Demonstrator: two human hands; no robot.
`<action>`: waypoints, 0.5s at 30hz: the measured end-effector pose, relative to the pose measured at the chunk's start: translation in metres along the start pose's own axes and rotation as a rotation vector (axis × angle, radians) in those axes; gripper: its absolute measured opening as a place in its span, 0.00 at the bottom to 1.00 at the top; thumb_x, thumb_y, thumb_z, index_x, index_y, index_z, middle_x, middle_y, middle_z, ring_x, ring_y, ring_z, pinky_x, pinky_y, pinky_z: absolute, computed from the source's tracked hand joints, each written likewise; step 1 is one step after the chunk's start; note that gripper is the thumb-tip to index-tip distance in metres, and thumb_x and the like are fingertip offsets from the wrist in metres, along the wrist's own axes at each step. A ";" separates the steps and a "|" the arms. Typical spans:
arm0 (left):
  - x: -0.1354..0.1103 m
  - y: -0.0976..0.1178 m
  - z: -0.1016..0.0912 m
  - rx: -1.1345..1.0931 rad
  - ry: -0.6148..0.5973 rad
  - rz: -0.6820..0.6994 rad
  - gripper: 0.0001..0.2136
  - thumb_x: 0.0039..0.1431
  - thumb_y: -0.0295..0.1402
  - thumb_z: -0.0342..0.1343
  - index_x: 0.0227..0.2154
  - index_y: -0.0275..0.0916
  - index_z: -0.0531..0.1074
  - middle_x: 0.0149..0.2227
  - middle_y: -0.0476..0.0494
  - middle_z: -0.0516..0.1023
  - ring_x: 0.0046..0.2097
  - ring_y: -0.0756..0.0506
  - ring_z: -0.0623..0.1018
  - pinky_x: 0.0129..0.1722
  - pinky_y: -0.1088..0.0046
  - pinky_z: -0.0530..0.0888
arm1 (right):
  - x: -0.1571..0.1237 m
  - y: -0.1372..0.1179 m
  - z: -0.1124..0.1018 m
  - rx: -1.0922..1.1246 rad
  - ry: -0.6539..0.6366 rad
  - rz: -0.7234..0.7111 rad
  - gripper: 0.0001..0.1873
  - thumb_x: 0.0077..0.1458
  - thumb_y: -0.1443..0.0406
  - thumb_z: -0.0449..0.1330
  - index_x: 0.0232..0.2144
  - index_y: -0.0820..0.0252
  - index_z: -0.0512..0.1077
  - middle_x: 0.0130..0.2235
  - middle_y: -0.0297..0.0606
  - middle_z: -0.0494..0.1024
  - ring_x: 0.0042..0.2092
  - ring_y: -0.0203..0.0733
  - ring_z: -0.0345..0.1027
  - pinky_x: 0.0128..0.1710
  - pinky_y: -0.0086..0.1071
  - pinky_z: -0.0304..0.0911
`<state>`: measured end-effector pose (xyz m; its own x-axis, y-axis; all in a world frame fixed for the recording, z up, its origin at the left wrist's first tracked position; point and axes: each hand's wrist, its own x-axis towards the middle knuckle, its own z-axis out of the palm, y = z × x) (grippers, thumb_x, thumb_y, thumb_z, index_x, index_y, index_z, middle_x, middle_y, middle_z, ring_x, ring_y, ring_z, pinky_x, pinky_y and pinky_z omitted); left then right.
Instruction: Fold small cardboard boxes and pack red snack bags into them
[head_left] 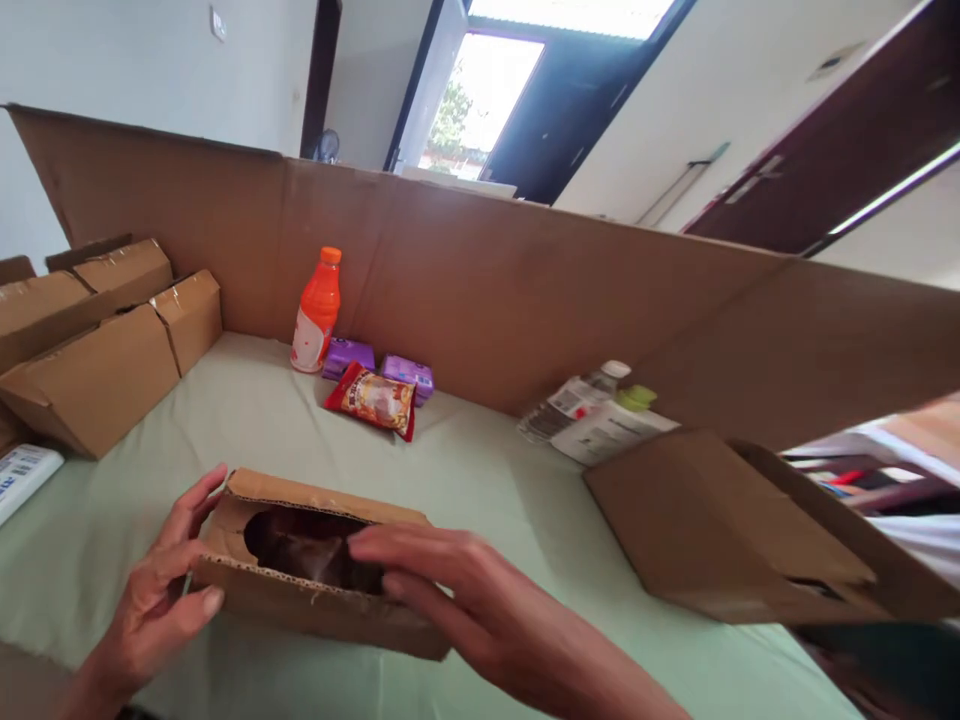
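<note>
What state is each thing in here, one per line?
small box: open on top, something dark inside
left hand: grips box's left end
right hand: flat, fingers over the opening
orange bottle: upright, capped
red packet: lying flat
clear bottle: on its side, capped

Here's the left hand cupped inward, fingers loosely curled, thumb forward; the right hand reaches across, palm down, fingers flat, pointing left.

box: brown cardboard, dark inside
surface: pale green cloth
bottle: orange, white label
packets: purple
snack bag: red, yellow print
</note>
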<state>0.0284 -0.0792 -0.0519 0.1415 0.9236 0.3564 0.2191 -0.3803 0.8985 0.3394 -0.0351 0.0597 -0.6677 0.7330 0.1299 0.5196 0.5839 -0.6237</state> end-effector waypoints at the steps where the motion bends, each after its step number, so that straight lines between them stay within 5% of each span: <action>1: 0.001 -0.002 -0.003 0.005 -0.017 0.015 0.10 0.65 0.40 0.55 0.31 0.45 0.78 0.74 0.54 0.50 0.72 0.30 0.55 0.69 0.45 0.58 | 0.010 -0.002 -0.001 -0.027 -0.095 0.027 0.18 0.65 0.66 0.57 0.56 0.55 0.75 0.57 0.41 0.79 0.59 0.46 0.72 0.59 0.39 0.68; 3: 0.006 -0.010 -0.008 0.034 -0.041 0.027 0.09 0.62 0.42 0.59 0.43 0.51 0.77 0.75 0.53 0.47 0.74 0.30 0.50 0.69 0.42 0.54 | 0.030 -0.004 0.000 -0.102 -0.265 0.083 0.24 0.61 0.67 0.62 0.60 0.60 0.72 0.61 0.46 0.75 0.62 0.51 0.68 0.62 0.44 0.64; 6: 0.014 -0.030 -0.012 0.064 -0.113 -0.040 0.44 0.53 0.46 0.67 0.69 0.58 0.51 0.76 0.45 0.41 0.73 0.27 0.49 0.67 0.40 0.56 | 0.059 -0.003 0.012 -0.253 -0.482 0.127 0.28 0.55 0.64 0.67 0.57 0.66 0.73 0.57 0.53 0.77 0.56 0.58 0.73 0.55 0.45 0.69; 9: 0.020 -0.050 -0.008 -0.017 -0.220 -0.136 0.59 0.47 0.47 0.70 0.72 0.54 0.32 0.75 0.37 0.45 0.70 0.24 0.59 0.65 0.42 0.64 | 0.080 0.002 0.033 -0.452 -0.539 0.111 0.17 0.60 0.67 0.60 0.50 0.70 0.77 0.49 0.55 0.81 0.46 0.54 0.78 0.42 0.38 0.70; 12: 0.019 -0.063 -0.002 -0.104 -0.237 -0.191 0.60 0.48 0.49 0.70 0.72 0.51 0.29 0.73 0.34 0.54 0.68 0.26 0.64 0.64 0.44 0.66 | 0.089 0.005 0.048 -0.578 -0.538 0.009 0.14 0.64 0.71 0.54 0.43 0.67 0.80 0.43 0.51 0.83 0.39 0.47 0.79 0.36 0.32 0.66; 15: 0.017 -0.066 -0.001 -0.083 -0.221 -0.205 0.60 0.51 0.50 0.68 0.72 0.51 0.26 0.73 0.34 0.53 0.69 0.27 0.63 0.65 0.45 0.65 | 0.083 -0.001 0.038 -0.600 -0.523 -0.115 0.09 0.61 0.71 0.58 0.37 0.62 0.80 0.38 0.42 0.83 0.33 0.41 0.75 0.29 0.30 0.60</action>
<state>0.0152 -0.0380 -0.1051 0.3111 0.9441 0.1093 0.1870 -0.1735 0.9669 0.2627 0.0122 0.0421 -0.8205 0.4853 -0.3022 0.5310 0.8428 -0.0883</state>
